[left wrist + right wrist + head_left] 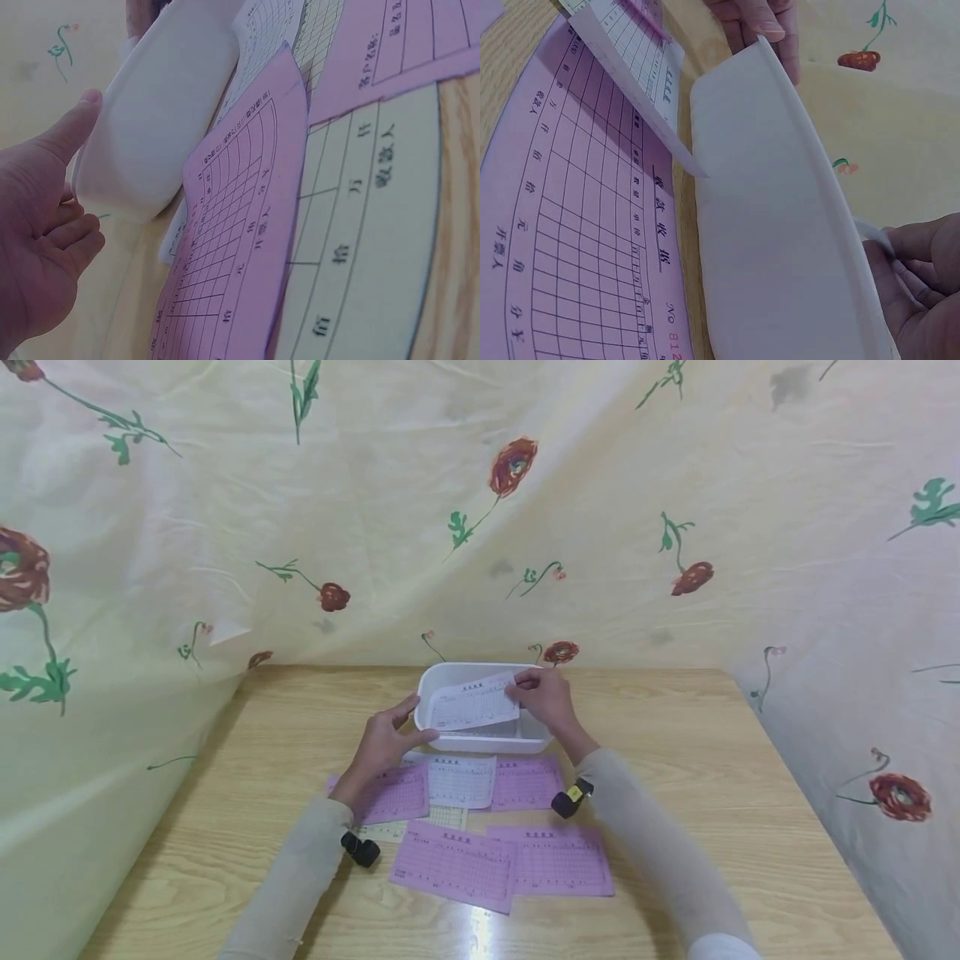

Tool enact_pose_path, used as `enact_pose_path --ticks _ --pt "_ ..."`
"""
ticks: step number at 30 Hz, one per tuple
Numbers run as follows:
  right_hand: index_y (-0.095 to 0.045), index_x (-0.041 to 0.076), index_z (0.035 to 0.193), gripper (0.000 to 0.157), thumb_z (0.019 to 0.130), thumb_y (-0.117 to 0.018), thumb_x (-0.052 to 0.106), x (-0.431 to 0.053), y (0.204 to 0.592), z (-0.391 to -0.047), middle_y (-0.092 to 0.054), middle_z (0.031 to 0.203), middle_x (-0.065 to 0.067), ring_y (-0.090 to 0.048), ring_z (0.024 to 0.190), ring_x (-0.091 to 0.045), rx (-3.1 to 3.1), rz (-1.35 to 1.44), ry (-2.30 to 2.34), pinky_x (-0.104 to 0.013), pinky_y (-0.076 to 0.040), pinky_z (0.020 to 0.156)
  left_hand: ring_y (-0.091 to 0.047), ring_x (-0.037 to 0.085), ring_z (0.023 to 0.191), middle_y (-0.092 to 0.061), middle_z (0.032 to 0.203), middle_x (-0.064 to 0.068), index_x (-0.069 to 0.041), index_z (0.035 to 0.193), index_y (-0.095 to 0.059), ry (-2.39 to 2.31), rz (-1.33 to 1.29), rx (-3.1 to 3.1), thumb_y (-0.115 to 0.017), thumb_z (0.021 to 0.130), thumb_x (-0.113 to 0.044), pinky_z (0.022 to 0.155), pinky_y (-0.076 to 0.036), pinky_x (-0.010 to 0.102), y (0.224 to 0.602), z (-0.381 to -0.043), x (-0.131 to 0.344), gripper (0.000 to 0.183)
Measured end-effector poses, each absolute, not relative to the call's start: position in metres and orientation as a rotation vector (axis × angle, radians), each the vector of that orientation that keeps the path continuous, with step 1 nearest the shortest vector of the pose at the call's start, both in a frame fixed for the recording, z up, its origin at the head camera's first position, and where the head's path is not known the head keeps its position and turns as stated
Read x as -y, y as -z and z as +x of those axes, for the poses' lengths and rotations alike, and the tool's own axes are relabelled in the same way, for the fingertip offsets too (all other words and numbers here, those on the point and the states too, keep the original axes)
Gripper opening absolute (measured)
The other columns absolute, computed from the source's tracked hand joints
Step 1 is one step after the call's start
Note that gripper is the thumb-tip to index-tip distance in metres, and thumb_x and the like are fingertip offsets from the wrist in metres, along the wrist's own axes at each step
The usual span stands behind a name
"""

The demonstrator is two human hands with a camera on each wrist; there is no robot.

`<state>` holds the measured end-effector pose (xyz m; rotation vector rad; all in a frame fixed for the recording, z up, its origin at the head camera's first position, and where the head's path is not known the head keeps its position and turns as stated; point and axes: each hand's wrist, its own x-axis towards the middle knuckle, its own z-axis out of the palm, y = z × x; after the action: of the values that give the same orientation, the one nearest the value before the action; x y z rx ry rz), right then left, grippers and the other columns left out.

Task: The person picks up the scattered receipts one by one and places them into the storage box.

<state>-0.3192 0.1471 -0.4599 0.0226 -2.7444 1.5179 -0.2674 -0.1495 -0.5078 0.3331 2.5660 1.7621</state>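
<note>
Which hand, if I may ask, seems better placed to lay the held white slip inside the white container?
Probably the right hand: it pinches the right end of the white slip at the opening of the white container. The left hand holds the container's left end.

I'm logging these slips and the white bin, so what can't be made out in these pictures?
Head view: the fine print on the white slip in the right hand, too small to read.
Head view: much of the cream slip, covered by other slips.
Right wrist view: the inside of the white bin, hidden by its own side wall.
Right wrist view: any red digits after 812 on the pink slip, cut off by the bottom edge.
</note>
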Motion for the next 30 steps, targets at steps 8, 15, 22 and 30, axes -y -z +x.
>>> enact_pose_path --ticks 8,15,22,30 --pt "-0.073 -0.001 0.109 0.025 0.091 -0.078 0.015 -0.143 0.46 -0.319 -0.075 0.103 -0.018 -0.073 0.09 -0.028 2.79 0.05 -1.449 -0.031 -0.064 0.076 -0.036 0.028 0.149 -0.039 0.161 0.01 -0.002 0.151 -0.045 -1.748 0.313 -2.581 -0.087 0.082 -0.034 0.121 -0.037 0.039 0.507 -0.266 0.15 0.087" --pt "-0.072 -0.002 0.112 0.028 0.093 -0.076 0.018 -0.146 0.459 -0.321 -0.076 0.104 -0.019 -0.076 0.085 -0.025 2.793 0.035 -1.547 -0.033 -0.065 0.078 -0.037 0.028 0.149 -0.039 0.16 0.01 -0.002 0.151 -0.046 -1.758 0.314 -2.575 -0.087 0.082 -0.031 0.12 -0.037 0.039 0.508 -0.266 0.149 0.085" --pt "-0.072 0.002 0.115 0.029 0.095 -0.076 0.023 -0.159 0.443 -0.315 -0.076 0.107 -0.016 -0.076 0.088 -0.025 2.792 0.15 -1.484 -0.037 -0.065 0.08 -0.036 0.03 0.149 -0.038 0.161 0.012 -0.001 0.15 -0.045 -1.77 0.337 -2.566 -0.087 0.083 -0.029 0.12 -0.037 0.041 0.507 -0.265 0.147 0.084" --pt "-0.073 0.003 0.117 0.031 0.094 -0.076 0.024 -0.177 0.412 -0.291 -0.077 0.107 -0.013 -0.076 0.086 -0.025 2.727 0.31 -1.447 -0.035 -0.066 0.076 -0.036 0.029 0.149 -0.038 0.161 0.012 -0.001 0.151 -0.044 -1.74 0.333 -2.59 -0.087 0.082 -0.033 0.12 -0.038 0.04 0.505 -0.264 0.149 0.087"
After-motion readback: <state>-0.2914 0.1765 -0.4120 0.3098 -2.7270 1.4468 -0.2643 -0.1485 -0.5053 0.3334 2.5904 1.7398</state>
